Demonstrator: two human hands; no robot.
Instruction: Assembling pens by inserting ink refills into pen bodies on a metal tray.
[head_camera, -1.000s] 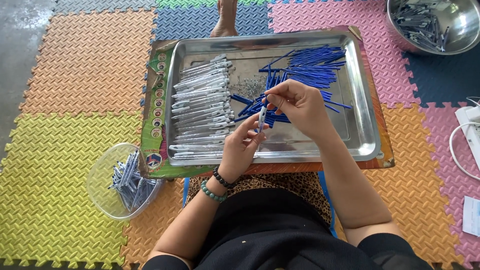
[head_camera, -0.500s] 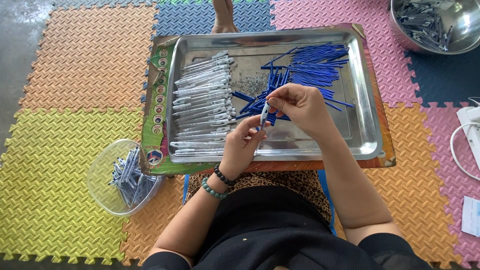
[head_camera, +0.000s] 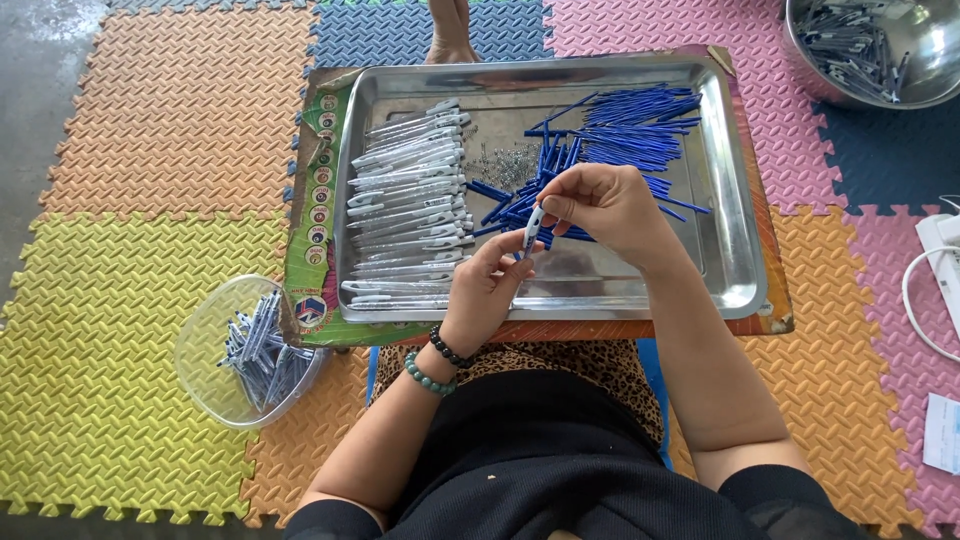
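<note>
Bright foam mats surround the steel tray (head_camera: 735, 240). Just above its near rim, both hands pinch one pen (head_camera: 533, 228): left hand (head_camera: 487, 290) steadies, right hand (head_camera: 600, 205) grips its top, likely fitting parts.

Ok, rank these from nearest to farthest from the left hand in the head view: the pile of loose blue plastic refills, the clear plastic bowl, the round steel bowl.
1. Pile of loose blue plastic refills: on the tray, just beyond the left hand.
2. Clear plastic bowl: on the mat, to its left.
3. Round steel bowl: far top-right corner.
</note>
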